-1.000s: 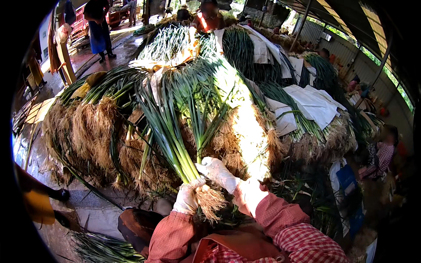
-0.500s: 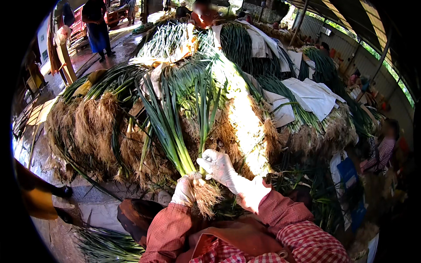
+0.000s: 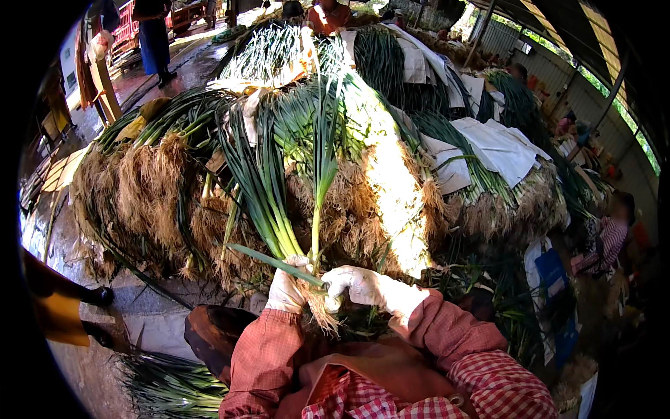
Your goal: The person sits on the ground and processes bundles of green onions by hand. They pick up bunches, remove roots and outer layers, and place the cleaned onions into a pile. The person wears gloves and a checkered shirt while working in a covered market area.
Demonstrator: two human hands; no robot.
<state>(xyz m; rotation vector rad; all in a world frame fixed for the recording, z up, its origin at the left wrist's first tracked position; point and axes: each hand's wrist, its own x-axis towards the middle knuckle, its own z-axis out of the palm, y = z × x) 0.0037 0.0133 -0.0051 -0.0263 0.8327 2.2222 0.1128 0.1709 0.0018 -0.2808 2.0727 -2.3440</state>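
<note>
My left hand [image 3: 287, 288], in a white glove, is closed around the lower stems of a small bunch of leeks [image 3: 283, 230]. Their green leaves fan upward and away from me, one stalk standing nearly straight, and the pale roots [image 3: 322, 311] hang below my fist. Also gloved, my right hand [image 3: 354, 286] is curled just right of the roots, fingers closed on the end of a loose green leek leaf [image 3: 276, 264]. That leaf slants across the stems above my left hand. Exactly how the right fingertips pinch it is partly hidden.
Ahead lies a wide heap of leeks [image 3: 157, 178], roots toward me, partly covered by white sheets [image 3: 499, 150]. More leeks [image 3: 174, 387] lie on the floor at lower left. A person's leg and yellow garment [image 3: 59, 318] are at left; another person [image 3: 611, 234] sits at right.
My right hand has moved down and slightly right, from beside the stems to the roots. A leaf now slants across the bunch from its fingers. My left hand keeps its hold, shifted slightly left.
</note>
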